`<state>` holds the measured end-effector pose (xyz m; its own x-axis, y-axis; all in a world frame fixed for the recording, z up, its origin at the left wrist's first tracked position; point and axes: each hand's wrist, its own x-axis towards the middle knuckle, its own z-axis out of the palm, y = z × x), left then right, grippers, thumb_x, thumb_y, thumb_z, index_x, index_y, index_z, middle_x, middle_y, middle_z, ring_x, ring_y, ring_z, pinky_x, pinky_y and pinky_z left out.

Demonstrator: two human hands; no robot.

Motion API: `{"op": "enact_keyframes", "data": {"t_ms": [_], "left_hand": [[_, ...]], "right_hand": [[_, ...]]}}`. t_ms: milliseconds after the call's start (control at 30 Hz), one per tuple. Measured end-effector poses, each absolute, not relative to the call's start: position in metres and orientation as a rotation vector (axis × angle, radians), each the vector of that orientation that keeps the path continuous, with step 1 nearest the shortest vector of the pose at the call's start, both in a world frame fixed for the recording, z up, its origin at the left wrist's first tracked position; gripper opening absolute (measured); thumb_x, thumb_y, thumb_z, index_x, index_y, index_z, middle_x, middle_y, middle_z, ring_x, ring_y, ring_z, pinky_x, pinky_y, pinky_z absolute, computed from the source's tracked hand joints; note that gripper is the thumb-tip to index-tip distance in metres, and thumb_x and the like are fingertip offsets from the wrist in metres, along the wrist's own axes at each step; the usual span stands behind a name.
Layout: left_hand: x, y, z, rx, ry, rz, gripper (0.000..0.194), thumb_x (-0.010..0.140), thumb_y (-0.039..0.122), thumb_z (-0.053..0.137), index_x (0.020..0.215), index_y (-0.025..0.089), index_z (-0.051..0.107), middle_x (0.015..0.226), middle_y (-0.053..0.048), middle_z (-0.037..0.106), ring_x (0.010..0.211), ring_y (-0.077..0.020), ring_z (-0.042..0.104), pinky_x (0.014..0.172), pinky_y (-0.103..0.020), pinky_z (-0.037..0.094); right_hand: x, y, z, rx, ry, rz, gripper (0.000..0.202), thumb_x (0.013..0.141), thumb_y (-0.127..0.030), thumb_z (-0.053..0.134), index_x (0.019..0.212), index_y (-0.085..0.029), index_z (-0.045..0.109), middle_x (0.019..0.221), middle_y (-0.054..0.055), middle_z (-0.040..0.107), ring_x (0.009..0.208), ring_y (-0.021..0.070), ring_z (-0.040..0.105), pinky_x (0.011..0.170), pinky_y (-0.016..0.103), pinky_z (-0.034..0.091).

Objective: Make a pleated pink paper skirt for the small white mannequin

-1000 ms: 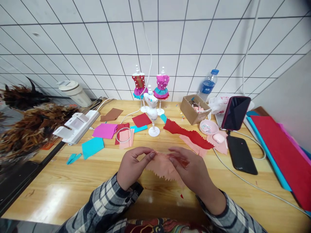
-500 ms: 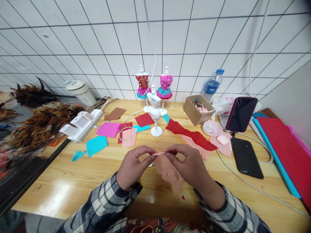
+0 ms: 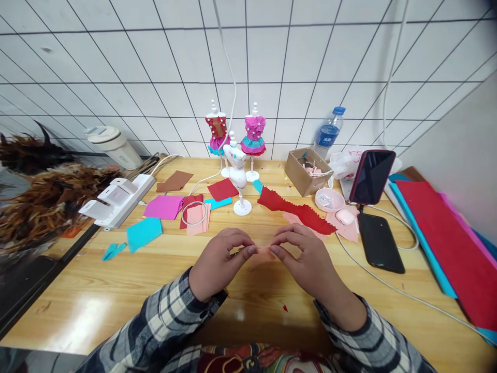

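Between my two hands, above the front of the wooden table, a peach piece of fabric [image 3: 264,255] is stretched by its edge. My left hand [image 3: 222,261] pinches one end of it between thumb and fingertips. The other end is pinched by my right hand [image 3: 308,259]. The fabric looks blurred and foreshortened below the fingers. Beyond the hands stands a bare white mini mannequin [image 3: 237,173]. A red zigzag-edged strip [image 3: 295,208] lies behind my right hand, partly over pink fabric.
Two dressed mannequins, one in red [image 3: 216,129] and one in pink [image 3: 255,129], stand by the wall. Fabric scraps [image 3: 144,234], a white power strip [image 3: 126,199] and feathers [image 3: 62,191] are at left. A cardboard box [image 3: 306,173], phone [image 3: 380,242] and cable lie right.
The peach fabric, which hung down with its jagged edge showing, now appears lifted and foreshortened between the hands. The hands are slightly farther apart. The camera view has shifted right.
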<state>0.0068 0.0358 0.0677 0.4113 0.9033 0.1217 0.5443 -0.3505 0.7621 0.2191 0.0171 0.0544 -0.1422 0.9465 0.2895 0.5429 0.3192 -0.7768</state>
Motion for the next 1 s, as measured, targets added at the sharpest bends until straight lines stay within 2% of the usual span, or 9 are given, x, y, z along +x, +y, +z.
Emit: {"op": "enact_keyframes", "data": {"t_ms": [33, 100, 167, 300, 467, 567, 733, 900, 1000], "left_hand": [[0.007, 0.035, 0.069, 1.989, 1.235, 0.716, 0.025, 0.093, 0.037, 0.057, 0.080, 0.019, 0.070, 0.081, -0.003, 0.071, 0.079, -0.0173, 0.065, 0.074, -0.028, 0.050], [0.007, 0.033, 0.073, 1.897, 1.267, 0.723, 0.027, 0.093, 0.038, 0.055, 0.080, 0.019, 0.068, 0.078, -0.001, 0.071, 0.075, -0.0164, 0.065, 0.072, -0.026, 0.051], [0.005, 0.033, 0.076, 1.827, 1.305, 0.760, 0.027, 0.093, 0.039, 0.055, 0.081, 0.019, 0.068, 0.078, -0.001, 0.072, 0.074, -0.0165, 0.066, 0.072, -0.026, 0.052], [-0.001, 0.034, 0.078, 1.782, 1.374, 0.824, 0.026, 0.092, 0.039, 0.056, 0.088, 0.019, 0.072, 0.087, -0.004, 0.076, 0.083, -0.0199, 0.069, 0.080, -0.031, 0.054], [-0.009, 0.036, 0.086, 1.891, 1.374, 0.942, 0.040, 0.089, 0.043, 0.061, 0.123, 0.022, 0.067, 0.120, -0.009, 0.072, 0.114, -0.0259, 0.064, 0.102, -0.042, 0.047], [-0.007, 0.037, 0.094, 1.952, 1.356, 0.881, 0.038, 0.084, 0.047, 0.067, 0.113, 0.023, 0.073, 0.116, -0.009, 0.073, 0.112, -0.0274, 0.064, 0.101, -0.043, 0.047], [-0.001, 0.040, 0.097, 1.948, 1.409, 0.771, 0.015, 0.083, 0.037, 0.070, 0.081, 0.024, 0.077, 0.086, -0.004, 0.077, 0.086, -0.0220, 0.069, 0.086, -0.038, 0.052], [0.001, 0.040, 0.092, 1.941, 1.409, 0.977, 0.016, 0.086, 0.033, 0.067, 0.078, 0.020, 0.073, 0.081, -0.004, 0.076, 0.079, -0.0192, 0.069, 0.078, -0.032, 0.053], [0.003, 0.040, 0.090, 1.946, 1.432, 1.053, 0.016, 0.086, 0.032, 0.066, 0.078, 0.019, 0.073, 0.081, -0.004, 0.075, 0.078, -0.0180, 0.069, 0.076, -0.029, 0.054]], "right_hand": [[0.219, 0.017, 0.055, -1.318, -1.777, 0.713, 0.010, 0.090, -0.030, 0.064, 0.094, -0.024, 0.071, 0.102, 0.006, 0.072, 0.097, 0.0219, 0.065, 0.087, 0.039, 0.049], [0.217, 0.018, 0.058, -1.302, -1.728, 0.859, 0.030, 0.089, -0.033, 0.065, 0.118, -0.025, 0.063, 0.107, 0.005, 0.073, 0.100, 0.0216, 0.066, 0.091, 0.040, 0.049], [0.213, 0.019, 0.060, -1.296, -1.703, 0.972, 0.049, 0.086, -0.034, 0.068, 0.132, -0.025, 0.053, 0.100, 0.003, 0.075, 0.097, 0.0210, 0.068, 0.090, 0.040, 0.050], [0.204, 0.024, 0.065, -1.278, -1.657, 0.948, 0.042, 0.086, -0.026, 0.066, 0.127, -0.024, 0.056, 0.083, 0.000, 0.072, 0.085, 0.0194, 0.070, 0.086, 0.038, 0.051], [0.196, 0.031, 0.070, -1.214, -1.782, 0.848, 0.035, 0.088, -0.024, 0.064, 0.122, -0.026, 0.056, 0.082, 0.000, 0.072, 0.082, 0.0197, 0.069, 0.083, 0.038, 0.050], [0.195, 0.032, 0.070, -1.167, -1.867, 0.850, 0.031, 0.089, -0.023, 0.064, 0.118, -0.027, 0.055, 0.085, -0.001, 0.072, 0.084, 0.0202, 0.069, 0.081, 0.037, 0.050], [0.197, 0.032, 0.068, -1.161, -1.908, 0.787, 0.027, 0.088, -0.021, 0.064, 0.113, -0.027, 0.056, 0.084, -0.002, 0.073, 0.084, 0.0198, 0.068, 0.081, 0.037, 0.050], [0.200, 0.034, 0.069, -1.207, -1.878, 0.699, 0.036, 0.084, -0.027, 0.068, 0.119, -0.023, 0.060, 0.105, 0.004, 0.073, 0.089, 0.0204, 0.066, 0.081, 0.038, 0.052], [0.200, 0.035, 0.067, -1.202, -1.865, 0.687, 0.017, 0.086, -0.027, 0.066, 0.103, -0.023, 0.069, 0.096, 0.004, 0.075, 0.087, 0.0207, 0.067, 0.078, 0.037, 0.052]]}}
